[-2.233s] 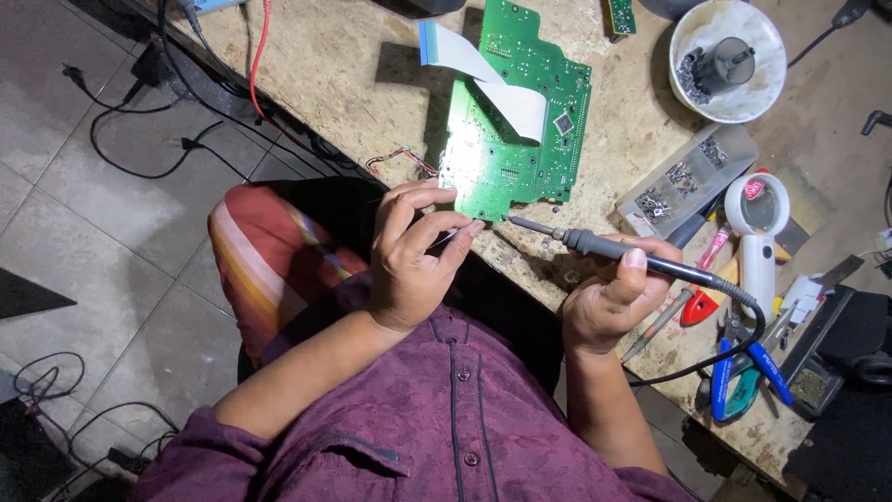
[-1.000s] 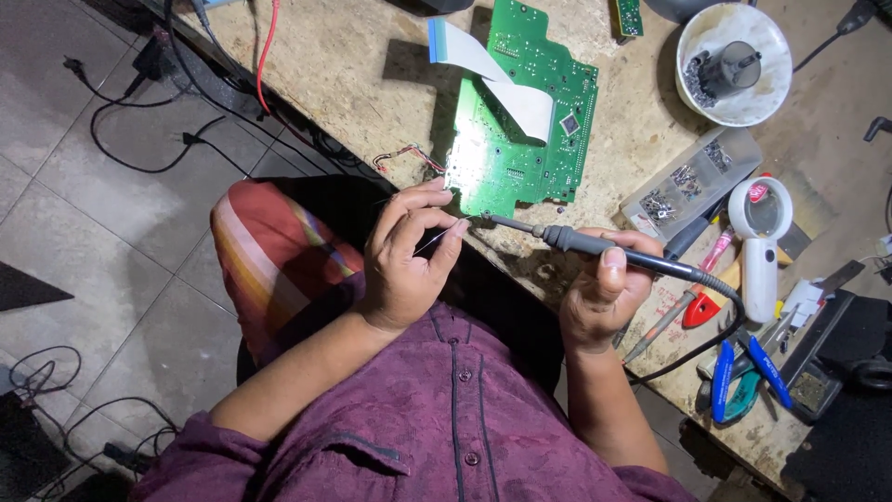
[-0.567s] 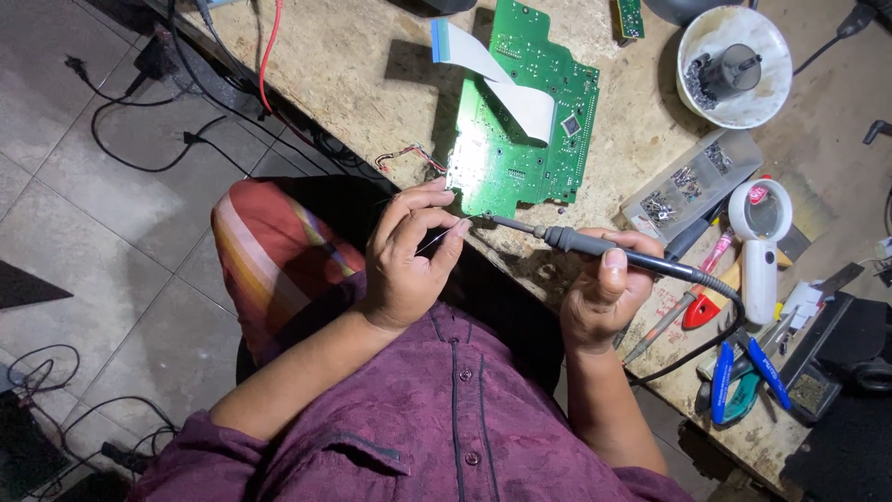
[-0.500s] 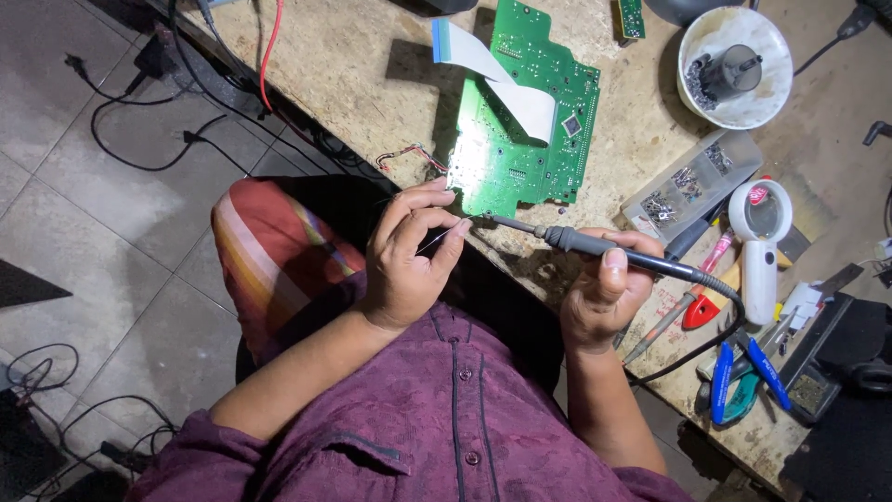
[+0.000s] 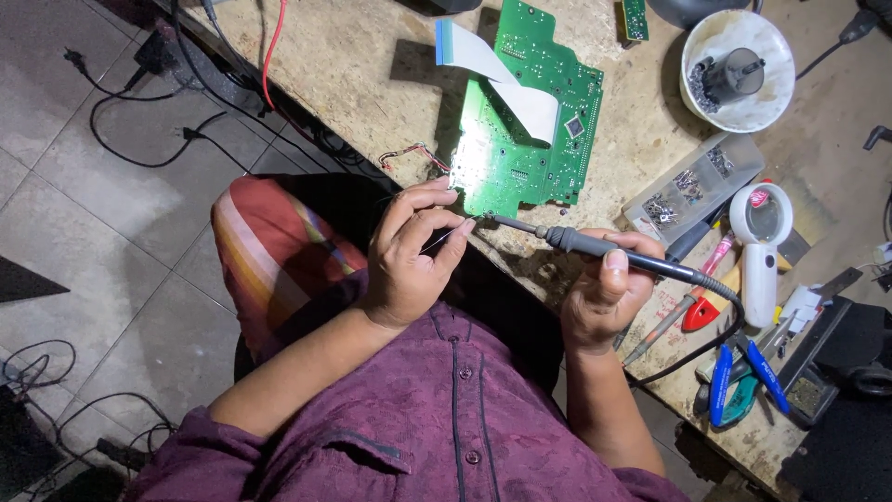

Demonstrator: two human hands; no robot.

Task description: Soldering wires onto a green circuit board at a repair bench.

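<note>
A green circuit board [image 5: 530, 139] with a white flat ribbon cable [image 5: 502, 79] lies on the worn wooden bench [image 5: 353, 84]. My right hand [image 5: 609, 293] grips a black soldering iron [image 5: 595, 246], its tip reaching the board's near left corner. My left hand [image 5: 413, 251] pinches a thin wire [image 5: 441, 240] between thumb and fingers, right at the iron's tip. Thin red and black wires [image 5: 413, 153] trail from the board's left edge.
A white bowl [image 5: 739, 56] with a dark part stands at the back right. A clear parts box [image 5: 692, 186], a white handheld magnifier [image 5: 762, 242], blue-handled pliers [image 5: 739, 381] and a red-handled tool [image 5: 697, 307] lie at the right. Cables [image 5: 149, 102] run across the tiled floor.
The soldering iron and both hands have risen slightly toward the board's corner since 2.2 s ago. Over the last second they have stayed nearly still.
</note>
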